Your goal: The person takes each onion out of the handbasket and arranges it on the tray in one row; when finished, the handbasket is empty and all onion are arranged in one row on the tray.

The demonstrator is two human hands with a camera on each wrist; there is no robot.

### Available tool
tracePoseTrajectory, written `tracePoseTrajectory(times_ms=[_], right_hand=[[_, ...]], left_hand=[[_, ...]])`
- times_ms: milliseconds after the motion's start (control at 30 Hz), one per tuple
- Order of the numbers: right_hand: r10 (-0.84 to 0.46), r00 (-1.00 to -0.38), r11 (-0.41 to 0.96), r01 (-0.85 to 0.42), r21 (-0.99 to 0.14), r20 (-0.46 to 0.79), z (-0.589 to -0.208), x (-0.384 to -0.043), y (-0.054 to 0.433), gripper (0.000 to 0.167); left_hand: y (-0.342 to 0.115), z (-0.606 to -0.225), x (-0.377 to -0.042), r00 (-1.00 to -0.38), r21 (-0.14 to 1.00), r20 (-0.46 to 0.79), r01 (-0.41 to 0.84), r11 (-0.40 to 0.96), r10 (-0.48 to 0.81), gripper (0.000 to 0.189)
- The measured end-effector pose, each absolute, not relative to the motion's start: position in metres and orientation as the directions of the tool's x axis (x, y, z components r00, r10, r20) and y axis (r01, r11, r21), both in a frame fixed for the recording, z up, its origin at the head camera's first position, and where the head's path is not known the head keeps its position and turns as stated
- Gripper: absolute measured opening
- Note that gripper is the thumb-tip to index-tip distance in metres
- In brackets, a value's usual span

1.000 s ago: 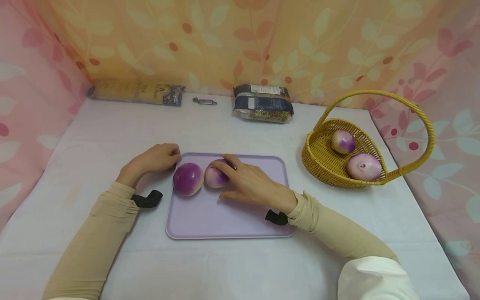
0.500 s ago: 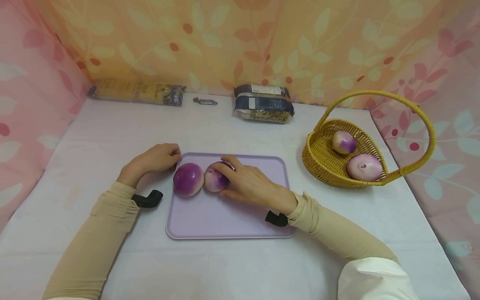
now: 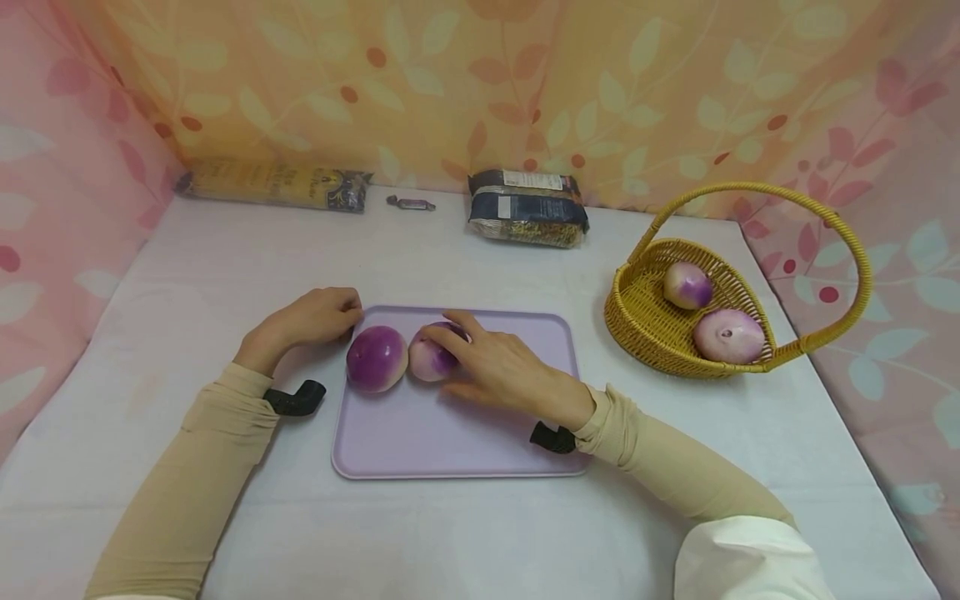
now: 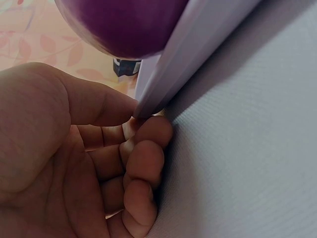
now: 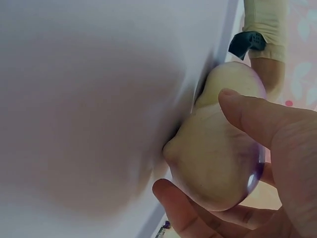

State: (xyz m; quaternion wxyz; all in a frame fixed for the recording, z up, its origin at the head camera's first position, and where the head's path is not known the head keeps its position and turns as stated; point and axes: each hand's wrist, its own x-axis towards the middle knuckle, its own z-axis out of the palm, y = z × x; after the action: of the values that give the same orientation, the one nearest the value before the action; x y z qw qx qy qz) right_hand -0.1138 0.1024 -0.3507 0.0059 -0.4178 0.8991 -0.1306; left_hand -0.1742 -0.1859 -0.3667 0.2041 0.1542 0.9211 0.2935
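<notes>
Two purple-and-white turnips sit side by side at the left end of a lilac tray (image 3: 450,446). My right hand (image 3: 504,367) grips the right-hand turnip (image 3: 429,358), fingers curled over its far side and thumb on the near side. In the right wrist view, this turnip (image 5: 213,158) shows its pale underside and root tip, resting against the tray. The other turnip (image 3: 377,360) lies just left of it, near the tray's rim. At the back left corner, my left hand (image 3: 311,321) pinches the tray's edge (image 4: 156,84), thumb on the rim and fingers curled beneath.
On the right stands a yellow wicker basket (image 3: 645,346) with a tall handle, holding two more turnips (image 3: 687,285). Along the back lie a long yellow packet (image 3: 262,185), a small wrapped sweet (image 3: 411,203) and a dark printed bag (image 3: 527,208).
The right-hand turnip has turned and shifted slightly toward the front of the tray. My right thumb has closed in on it. My left hand and the tray have stayed put.
</notes>
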Motion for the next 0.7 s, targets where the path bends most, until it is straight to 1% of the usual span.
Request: tracePoseTrajectory(times_ms=[133, 267, 367, 500, 600, 700], right_hand=[[-0.731, -0.68, 0.652, -0.722, -0.229, 0.062, -0.346, -0.114, 0.105, 0.075], [-0.675, -0.737, 0.707, -0.664, -0.244, 0.051, -0.335, -0.114, 0.116, 0.078], [-0.612, -0.785, 0.749, -0.615, -0.248, 0.097, -0.324, -0.117, 0.133, 0.071], [-0.498, -0.844, 0.809, -0.535, -0.244, 0.2, -0.307, -0.125, 0.169, 0.057], [-0.391, -0.887, 0.861, -0.447, -0.243, 0.248, -0.293, -0.13, 0.204, 0.049], [-0.274, -0.929, 0.911, -0.334, -0.242, 0.251, -0.282, -0.134, 0.242, 0.043]], left_hand=[[-0.187, -0.367, -0.173, -0.867, 0.611, -0.286, 0.162, 0.775, 0.407, 0.019], [-0.188, -0.369, -0.173, -0.87, 0.605, -0.287, 0.16, 0.78, 0.401, 0.018], [-0.188, -0.37, -0.173, -0.873, 0.599, -0.284, 0.16, 0.785, 0.396, 0.018], [-0.188, -0.369, -0.174, -0.874, 0.594, -0.281, 0.165, 0.787, 0.395, 0.018], [-0.188, -0.369, -0.174, -0.873, 0.596, -0.284, 0.162, 0.787, 0.396, 0.019], [-0.188, -0.368, -0.175, -0.873, 0.596, -0.285, 0.163, 0.787, 0.397, 0.019]])
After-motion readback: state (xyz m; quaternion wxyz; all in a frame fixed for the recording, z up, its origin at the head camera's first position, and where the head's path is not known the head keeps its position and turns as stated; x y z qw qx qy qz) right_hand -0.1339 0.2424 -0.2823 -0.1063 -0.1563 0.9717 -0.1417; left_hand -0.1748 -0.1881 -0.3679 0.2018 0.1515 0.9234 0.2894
